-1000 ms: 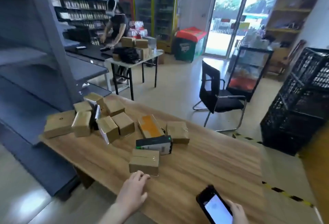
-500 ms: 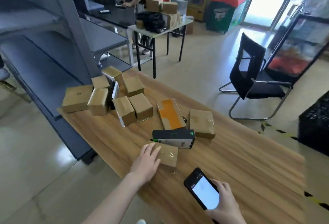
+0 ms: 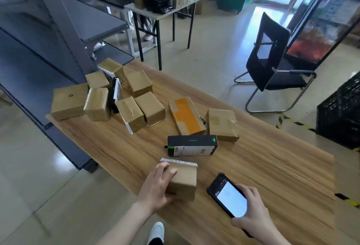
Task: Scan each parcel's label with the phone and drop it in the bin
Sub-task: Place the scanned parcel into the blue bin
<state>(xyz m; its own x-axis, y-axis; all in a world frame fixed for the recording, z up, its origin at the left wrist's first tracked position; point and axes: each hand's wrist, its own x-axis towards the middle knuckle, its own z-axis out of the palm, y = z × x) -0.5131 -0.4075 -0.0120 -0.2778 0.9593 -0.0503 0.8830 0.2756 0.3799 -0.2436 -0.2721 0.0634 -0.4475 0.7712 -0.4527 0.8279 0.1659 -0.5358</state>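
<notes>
The small brown parcel (image 3: 184, 180) is in my left hand (image 3: 155, 186), close to the near edge of the wood surface (image 3: 276, 163). That edge runs just under my wrist, and the floor is right below it. The parcel is plain cardboard with a strip of white label along its far top edge. I cannot tell if it sits on the wood or is lifted a little. My left hand grips it from the left side, with the fingers curled over the top and the thumb on the near side.

Just to the right is the phone (image 3: 228, 196), apart from the parcel. My right hand (image 3: 255, 213) holds it by its near end, fingers wrapped round it. The screen faces up and glows white.

A black box (image 3: 191, 145) lies just past the parcel with a thin gap between them. Behind it are an orange-topped parcel (image 3: 187, 116) and a taped brown parcel (image 3: 222, 124). More brown parcels (image 3: 120, 100) crowd the far left corner. The right half of the surface is bare wood, so there is room there.

A black crate (image 3: 342, 116) stands on the floor past the right edge, and a black chair (image 3: 272, 59) stands beyond the far edge.
</notes>
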